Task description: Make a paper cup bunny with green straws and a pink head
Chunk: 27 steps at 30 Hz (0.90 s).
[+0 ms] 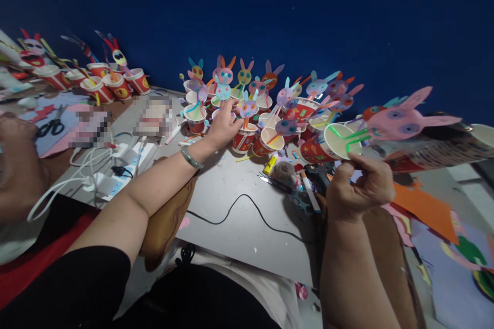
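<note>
My right hand (362, 185) pinches the rim of a red paper cup (320, 148), tilted with its mouth towards me. Bright green straws stand inside it, and a pink paper rabbit head (403, 122) sits at their end. My left hand (226, 124), with a bangle (192, 157) on the wrist, reaches in among the grouped cups. Its fingers are bent at the rim of a cup carrying a light blue rabbit head (223, 91); the fingertips are partly hidden. Just right of that hand stands another red cup (245, 139) with a blue-and-pink rabbit head (249, 108).
More rabbit cups crowd against the blue wall (247, 10). A stack of paper cups (440, 157) lies at right, above orange paper (424, 205). A craft knife (275, 183), tape roll (283, 172) and black cable (247, 197) lie nearer. Another person's hand (17, 136) is at left, near scissors (50, 126).
</note>
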### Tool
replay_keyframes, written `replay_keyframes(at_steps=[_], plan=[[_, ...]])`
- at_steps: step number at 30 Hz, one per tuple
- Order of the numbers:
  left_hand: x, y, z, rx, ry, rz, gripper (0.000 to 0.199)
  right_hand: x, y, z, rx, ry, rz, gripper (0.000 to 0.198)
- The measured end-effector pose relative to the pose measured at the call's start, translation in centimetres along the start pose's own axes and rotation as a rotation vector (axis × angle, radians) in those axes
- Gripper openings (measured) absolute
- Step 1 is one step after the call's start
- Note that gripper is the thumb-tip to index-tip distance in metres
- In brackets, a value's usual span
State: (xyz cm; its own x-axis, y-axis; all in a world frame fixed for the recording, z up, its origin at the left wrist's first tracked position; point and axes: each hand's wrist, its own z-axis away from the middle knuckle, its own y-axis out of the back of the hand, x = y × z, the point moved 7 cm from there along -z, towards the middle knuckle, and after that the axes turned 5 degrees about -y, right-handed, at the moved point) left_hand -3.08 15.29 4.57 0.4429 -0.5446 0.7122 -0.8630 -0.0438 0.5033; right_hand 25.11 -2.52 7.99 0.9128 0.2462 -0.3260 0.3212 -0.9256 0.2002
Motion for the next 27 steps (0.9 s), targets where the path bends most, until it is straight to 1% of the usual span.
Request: replay_keyframes(at_steps=[3, 7, 10, 12, 13, 14, 17, 18, 19, 20, 23, 25, 27], plan=[[0.3, 0.5, 0.1, 0.052, -0.013, 0.0, 0.048, 0.1, 0.1, -0.1, 0.004, -0.017, 0.021, 0.019], [0.5, 1.0, 0.5, 0.13, 0.023, 0.025, 0.045, 0.3, 0.0, -0.2, -0.014, -0.051, 0.058, 0.018], [1.4, 1.8, 1.2, 0.203, 0.021, -0.005, 0.04, 0.1, 0.0, -0.2, -0.004, -0.03, 0.036, 0.018], [2.5, 2.0, 1.8, 0.203, -0.011, -0.034, 0.036, 0.0, 0.1, -0.2, 0.0, -0.015, 0.015, 0.018], [3.1, 1.9, 2.1, 0.181, -0.046, -0.039, 0.033, 0.0, 0.1, -0.2, -0.003, -0.017, 0.017, 0.018], [3.9, 1.6, 2.4, 0.131, -0.103, -0.038, 0.03, 0.0, 0.0, -0.2, -0.011, -0.027, 0.028, 0.018], [6.4, -0.4, 3.6, -0.109, -0.338, -0.055, 0.023, 0.1, -0.1, -0.3, -0.021, -0.044, 0.052, 0.018], [6.7, -1.3, 4.0, -0.191, -0.385, -0.09, 0.023, 0.0, -0.1, -0.3, -0.019, -0.039, 0.048, 0.018], [6.8, -2.1, 4.4, -0.267, -0.404, -0.14, 0.023, -0.1, -0.1, -0.3, -0.016, -0.03, 0.039, 0.017], [6.5, -2.9, 4.6, -0.331, -0.396, -0.2, 0.025, -0.2, -0.1, -0.3, -0.014, -0.022, 0.03, 0.017], [4.9, -4.7, 4.8, -0.436, -0.308, -0.381, 0.039, -0.3, -0.1, -0.3, -0.013, -0.01, 0.026, 0.017], [4.3, -5.4, 4.7, -0.439, -0.303, -0.406, 0.043, -0.2, -0.1, -0.3, -0.018, -0.011, 0.039, 0.017], [4.4, -5.6, 4.5, -0.401, -0.338, -0.386, 0.039, -0.2, -0.1, -0.2, -0.019, -0.008, 0.037, 0.018]])
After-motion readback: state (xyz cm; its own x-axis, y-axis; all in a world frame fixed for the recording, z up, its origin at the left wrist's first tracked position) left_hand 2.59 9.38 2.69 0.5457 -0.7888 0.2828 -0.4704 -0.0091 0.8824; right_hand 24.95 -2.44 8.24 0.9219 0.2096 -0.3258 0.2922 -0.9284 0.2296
